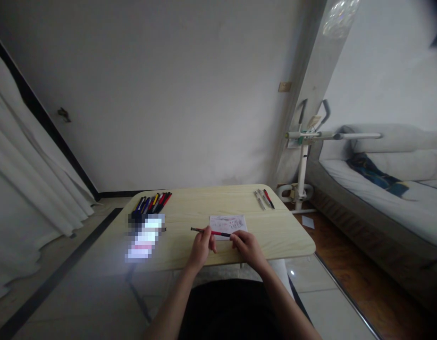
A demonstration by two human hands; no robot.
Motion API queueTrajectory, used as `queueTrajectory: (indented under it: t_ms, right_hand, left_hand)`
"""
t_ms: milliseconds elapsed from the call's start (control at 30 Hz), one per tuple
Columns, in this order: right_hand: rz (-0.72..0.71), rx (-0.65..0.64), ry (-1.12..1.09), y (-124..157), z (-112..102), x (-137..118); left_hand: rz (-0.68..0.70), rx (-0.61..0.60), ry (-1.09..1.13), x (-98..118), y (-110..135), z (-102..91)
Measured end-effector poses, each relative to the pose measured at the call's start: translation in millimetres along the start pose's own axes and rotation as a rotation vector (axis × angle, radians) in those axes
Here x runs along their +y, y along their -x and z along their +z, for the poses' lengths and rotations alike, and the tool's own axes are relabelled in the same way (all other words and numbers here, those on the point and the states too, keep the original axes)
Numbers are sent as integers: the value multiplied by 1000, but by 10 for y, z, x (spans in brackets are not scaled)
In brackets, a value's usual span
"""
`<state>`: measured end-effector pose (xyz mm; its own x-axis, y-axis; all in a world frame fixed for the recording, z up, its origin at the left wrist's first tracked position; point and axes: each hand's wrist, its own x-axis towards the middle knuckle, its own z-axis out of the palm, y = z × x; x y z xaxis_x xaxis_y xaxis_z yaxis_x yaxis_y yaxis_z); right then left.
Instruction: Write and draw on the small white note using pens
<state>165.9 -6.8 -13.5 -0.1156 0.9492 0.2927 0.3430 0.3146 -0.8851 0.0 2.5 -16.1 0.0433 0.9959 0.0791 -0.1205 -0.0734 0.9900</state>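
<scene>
A red and black pen (221, 233) is held level between my two hands, above the near part of the table. My left hand (201, 245) grips it near its left end, fingers closed. My right hand (247, 244) pinches its black right end. Beneath and just beyond the pen lies a sheet of paper (228, 222) with scribbled marks, partly hidden by my hands. At the far left of the table several pens (153, 203) in mixed colours lie side by side. A few more pens (264, 199), one of them red and black, rest at the far right.
The light wooden table (285, 236) has rounded corners. On its left is a bright, pixelated object (146, 238). White curtains (34, 156) hang at the left. An exercise machine (302, 165) and a sofa (381, 189) stand to the right; a wall rises behind the table.
</scene>
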Motion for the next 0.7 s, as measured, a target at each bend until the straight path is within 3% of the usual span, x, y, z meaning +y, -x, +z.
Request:
queueTrajectory:
  t_ms: [700]
  right_hand:
    - [17,29,-72,-36,36,73]
  left_hand:
    - [-5,-12,44,59,26,16]
